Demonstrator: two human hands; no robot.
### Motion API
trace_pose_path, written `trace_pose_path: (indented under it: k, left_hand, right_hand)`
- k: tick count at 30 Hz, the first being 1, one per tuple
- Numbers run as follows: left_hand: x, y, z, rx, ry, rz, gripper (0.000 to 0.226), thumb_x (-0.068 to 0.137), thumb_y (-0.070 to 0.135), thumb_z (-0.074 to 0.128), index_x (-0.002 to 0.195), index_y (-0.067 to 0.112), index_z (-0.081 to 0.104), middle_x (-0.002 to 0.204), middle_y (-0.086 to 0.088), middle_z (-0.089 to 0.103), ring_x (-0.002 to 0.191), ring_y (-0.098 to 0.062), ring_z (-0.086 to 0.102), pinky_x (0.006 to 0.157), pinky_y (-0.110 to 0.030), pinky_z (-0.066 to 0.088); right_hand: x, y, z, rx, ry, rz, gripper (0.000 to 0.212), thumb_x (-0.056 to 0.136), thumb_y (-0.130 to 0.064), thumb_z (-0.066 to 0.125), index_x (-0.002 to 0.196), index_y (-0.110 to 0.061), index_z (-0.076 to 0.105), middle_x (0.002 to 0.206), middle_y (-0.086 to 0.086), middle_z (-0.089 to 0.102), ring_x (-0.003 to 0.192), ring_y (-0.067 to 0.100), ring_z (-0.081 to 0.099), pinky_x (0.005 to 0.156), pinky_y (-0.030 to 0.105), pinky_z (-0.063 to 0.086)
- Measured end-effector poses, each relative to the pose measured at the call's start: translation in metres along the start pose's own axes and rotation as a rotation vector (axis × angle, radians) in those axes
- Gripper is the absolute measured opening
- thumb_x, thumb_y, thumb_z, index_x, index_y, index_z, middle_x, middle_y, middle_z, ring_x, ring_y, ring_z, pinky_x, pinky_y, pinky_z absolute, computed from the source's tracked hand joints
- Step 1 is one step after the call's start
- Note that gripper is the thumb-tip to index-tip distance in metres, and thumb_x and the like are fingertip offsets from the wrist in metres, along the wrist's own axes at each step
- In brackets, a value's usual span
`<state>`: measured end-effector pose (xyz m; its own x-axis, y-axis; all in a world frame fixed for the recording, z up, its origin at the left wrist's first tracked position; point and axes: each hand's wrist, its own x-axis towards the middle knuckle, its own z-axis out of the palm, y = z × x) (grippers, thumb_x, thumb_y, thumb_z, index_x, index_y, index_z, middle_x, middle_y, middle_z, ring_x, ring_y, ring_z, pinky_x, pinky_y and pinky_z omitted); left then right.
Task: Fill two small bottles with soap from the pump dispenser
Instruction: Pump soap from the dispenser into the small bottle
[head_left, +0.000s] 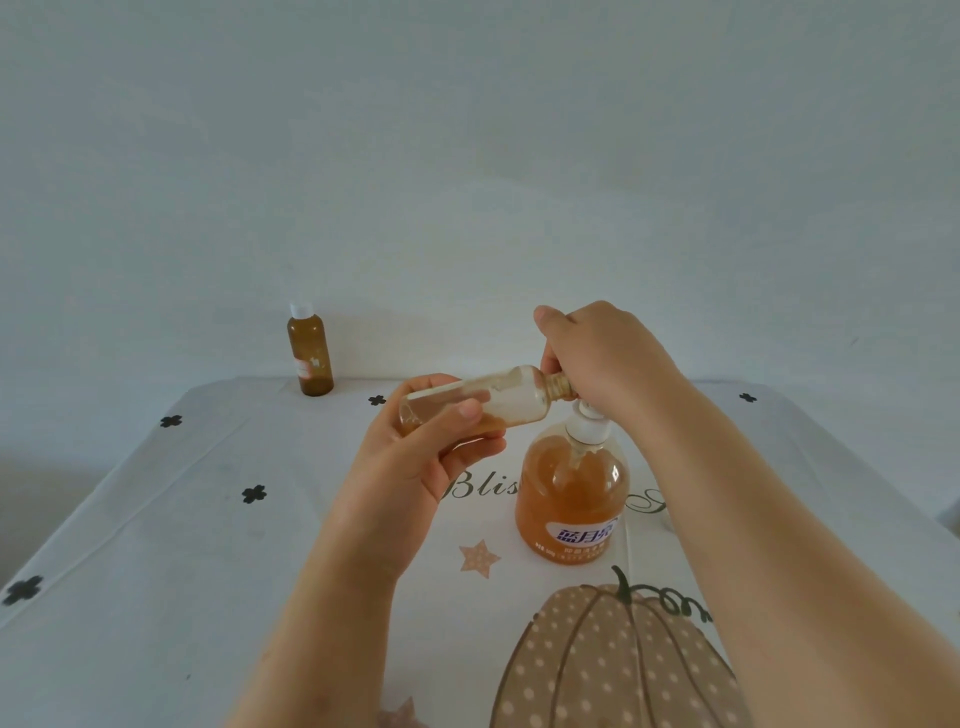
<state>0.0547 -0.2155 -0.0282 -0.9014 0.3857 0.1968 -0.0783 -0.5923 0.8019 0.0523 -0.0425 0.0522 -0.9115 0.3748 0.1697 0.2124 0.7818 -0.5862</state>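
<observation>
An orange soap dispenser (571, 493) with a white pump stands on the table, right of centre. My left hand (415, 457) grips a small clear bottle (498, 397) tilted almost sideways, its open neck against the pump's spout. Some amber soap lies in the bottle. My right hand (597, 353) is curled over the pump head and hides it. A second small bottle (310, 353), amber-filled with a white cap, stands upright at the table's far left edge by the wall.
The table (182, 571) wears a white cloth printed with black clovers, a star, lettering and a spotted pumpkin (613, 665). A plain pale wall rises right behind the table's far edge.
</observation>
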Motion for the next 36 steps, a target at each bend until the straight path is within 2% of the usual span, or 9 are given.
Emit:
trace_pose_path:
  k: [4,9,23,28,36]
  left_hand:
    - [0.003,-0.001,-0.004,0.027,0.005,0.0,0.04,0.079,0.012,0.071,0.115,0.002,0.057,0.109,-0.018,0.071,0.098,-0.032,0.071,0.079,-0.033,0.058]
    - [0.005,-0.001,-0.006,0.022,0.023,-0.019,0.042,0.077,0.011,0.072,0.116,0.003,0.057,0.11,-0.018,0.071,0.097,-0.032,0.071,0.078,-0.033,0.058]
    - [0.002,0.0,-0.003,-0.002,0.012,-0.004,0.038,0.078,0.01,0.071,0.113,0.003,0.057,0.106,-0.017,0.071,0.095,-0.032,0.071,0.079,-0.033,0.057]
    - [0.001,0.001,-0.001,0.004,0.004,0.003,0.04,0.078,0.011,0.071,0.113,0.003,0.057,0.107,-0.017,0.071,0.097,-0.032,0.071,0.081,-0.034,0.057]
    - [0.002,0.001,-0.001,-0.006,0.009,-0.003,0.041,0.078,0.012,0.071,0.116,0.002,0.057,0.106,-0.017,0.071,0.094,-0.031,0.071,0.079,-0.033,0.057]
  right_hand:
    - [-0.001,0.006,0.006,0.04,0.025,-0.02,0.053,0.104,-0.037,0.037,0.08,-0.007,0.073,0.061,-0.002,0.063,0.062,0.02,0.058,0.06,0.03,0.043]
    - [-0.001,0.007,0.009,0.066,-0.004,-0.007,0.052,0.104,-0.038,0.039,0.071,-0.013,0.07,0.061,-0.001,0.062,0.057,0.018,0.055,0.056,0.029,0.038]
    - [-0.005,-0.004,-0.002,0.089,-0.017,0.053,0.05,0.103,-0.039,0.04,0.079,-0.01,0.074,0.06,-0.001,0.063,0.056,0.018,0.058,0.058,0.028,0.042]
    - [-0.006,-0.005,-0.006,0.085,-0.013,0.064,0.049,0.102,-0.037,0.04,0.077,-0.011,0.074,0.057,-0.001,0.063,0.054,0.021,0.059,0.065,0.031,0.047]
    - [-0.003,-0.004,-0.004,0.103,-0.006,0.076,0.045,0.101,-0.038,0.044,0.079,-0.011,0.073,0.056,-0.003,0.061,0.055,0.02,0.058,0.063,0.031,0.046]
